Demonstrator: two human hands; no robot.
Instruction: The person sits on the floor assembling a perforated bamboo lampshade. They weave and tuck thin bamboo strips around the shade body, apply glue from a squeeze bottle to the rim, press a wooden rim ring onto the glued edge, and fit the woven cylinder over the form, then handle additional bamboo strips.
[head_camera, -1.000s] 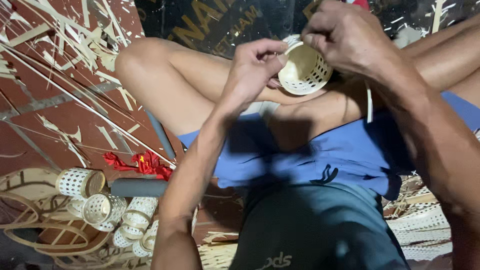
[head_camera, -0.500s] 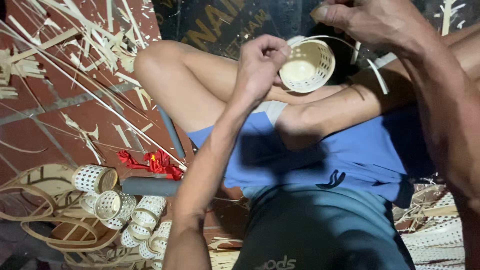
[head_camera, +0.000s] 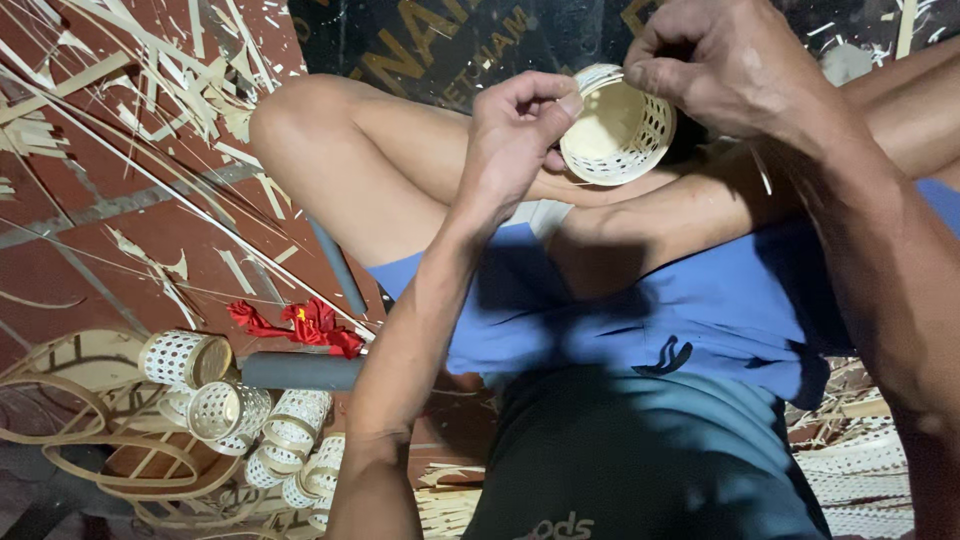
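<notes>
Both hands, left (head_camera: 515, 135) and right (head_camera: 715, 65), pinch the rim of a small pale woven bamboo cup (head_camera: 617, 130); it seems light, stiff, easily crushed.

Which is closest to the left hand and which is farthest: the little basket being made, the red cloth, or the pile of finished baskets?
From the left hand:
1. Little basket, touching it, just to its right.
2. Red cloth, on the floor down to the left.
3. Finished baskets, farthest, at the bottom left, beyond the cloth.
</notes>
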